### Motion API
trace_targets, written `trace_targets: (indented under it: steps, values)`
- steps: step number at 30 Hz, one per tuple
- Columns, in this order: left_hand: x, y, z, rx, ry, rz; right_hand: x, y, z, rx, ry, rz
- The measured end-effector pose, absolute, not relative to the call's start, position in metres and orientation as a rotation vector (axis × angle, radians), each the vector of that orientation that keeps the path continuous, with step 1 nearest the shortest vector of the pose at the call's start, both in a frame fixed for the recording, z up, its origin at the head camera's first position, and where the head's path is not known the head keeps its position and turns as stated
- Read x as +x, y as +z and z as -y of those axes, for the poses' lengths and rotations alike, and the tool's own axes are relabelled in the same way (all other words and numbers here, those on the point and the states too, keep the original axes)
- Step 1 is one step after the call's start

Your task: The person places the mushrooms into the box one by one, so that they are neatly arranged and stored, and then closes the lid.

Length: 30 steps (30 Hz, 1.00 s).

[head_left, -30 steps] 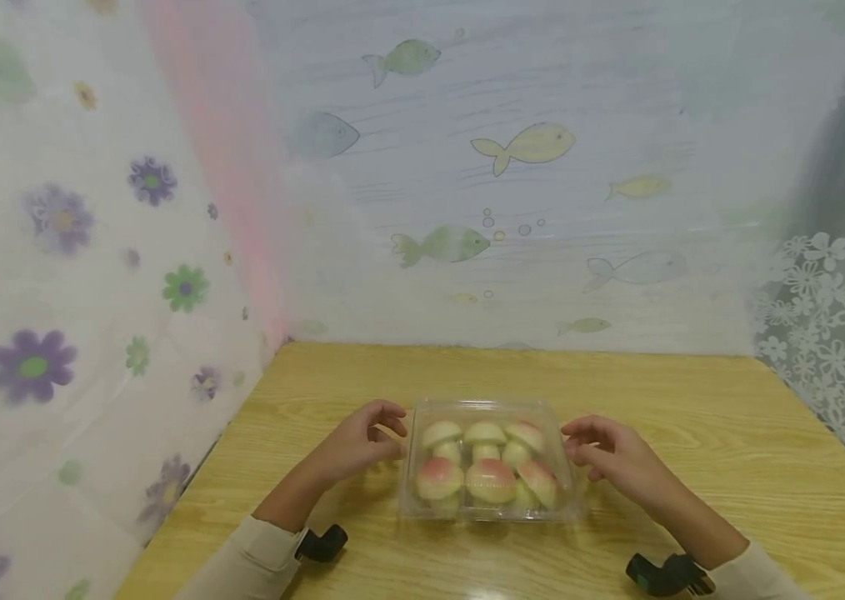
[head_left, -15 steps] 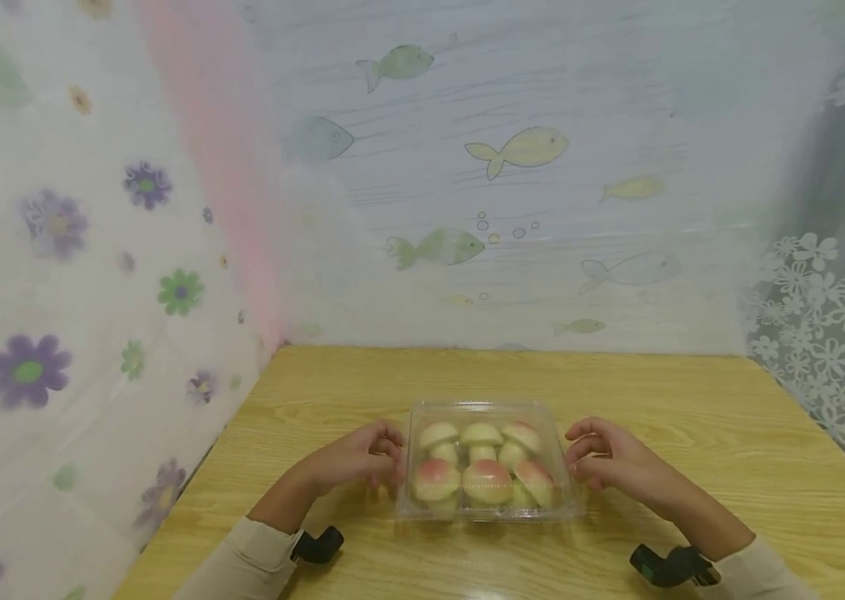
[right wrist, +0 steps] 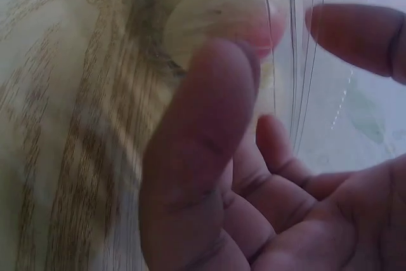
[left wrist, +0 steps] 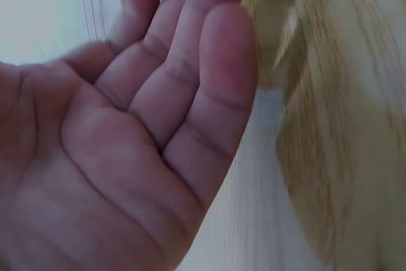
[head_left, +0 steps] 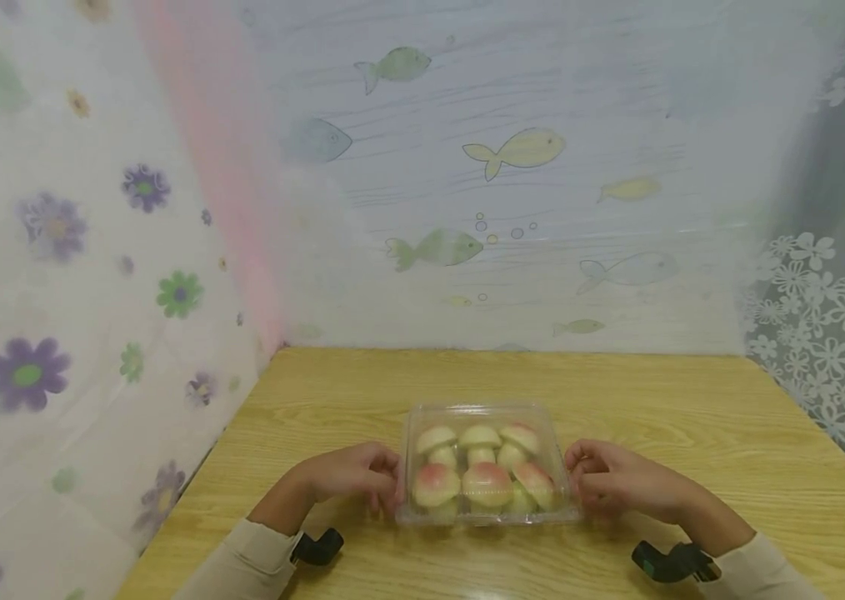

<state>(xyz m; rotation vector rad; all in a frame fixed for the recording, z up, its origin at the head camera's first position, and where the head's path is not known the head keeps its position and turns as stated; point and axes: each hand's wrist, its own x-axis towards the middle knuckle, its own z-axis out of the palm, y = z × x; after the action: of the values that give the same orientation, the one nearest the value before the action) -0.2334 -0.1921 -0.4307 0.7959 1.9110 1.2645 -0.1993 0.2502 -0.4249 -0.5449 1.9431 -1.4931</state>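
A clear lidded plastic box [head_left: 477, 409] stands on the wooden table before me. Through it show several mushroom-shaped pieces [head_left: 487, 483], pale yellow with pink-tinged tops. My left hand [head_left: 347, 473] grips the box's left edge, its fingers bent in at the side; the left wrist view shows the palm and fingers [left wrist: 225, 55] along the rim. On the opposite side my right hand [head_left: 621, 482] holds the right edge. In the right wrist view the rim lies between thumb [right wrist: 358, 36] and fingers [right wrist: 203, 112]. Some fingertips are hidden.
The wooden table [head_left: 362, 379] reaches back to a sheet with printed fish [head_left: 437, 247]. A flower-patterned sheet [head_left: 25, 375] hangs at the left, white lace-like flowers [head_left: 835, 308] at the right. Black wrist devices [head_left: 317, 547] are on both arms.
Both hands have moved in to the box's sides and lower, the right one most visibly, and now hold its edges. The box has shifted slightly towards me.
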Motion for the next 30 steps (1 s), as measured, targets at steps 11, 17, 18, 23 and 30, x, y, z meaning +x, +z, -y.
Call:
trace_targets:
  steps: [11, 17, 18, 23, 30]
  values:
    - [-0.231, -0.431, 0.191, 0.844, 1.245, -1.810, -0.203, -0.432, -0.254, -0.664, -1.435, -1.818]
    - [-0.234, -0.436, 0.192, 0.800, 1.305, -1.841, -0.204, -0.432, -0.254, -0.706, -1.458, -1.785]
    - [-0.235, -0.437, 0.192, 0.783, 1.321, -1.851, -0.204, -0.432, -0.254, -0.707, -1.462, -1.787]
    - [-0.237, -0.441, 0.186, 0.682, 1.440, -1.909, -0.207, -0.433, -0.255, -0.664, -1.495, -1.877]
    - [-0.236, -0.444, 0.176, 0.545, 1.596, -1.968, -0.213, -0.437, -0.258, -0.605, -1.540, -1.886]
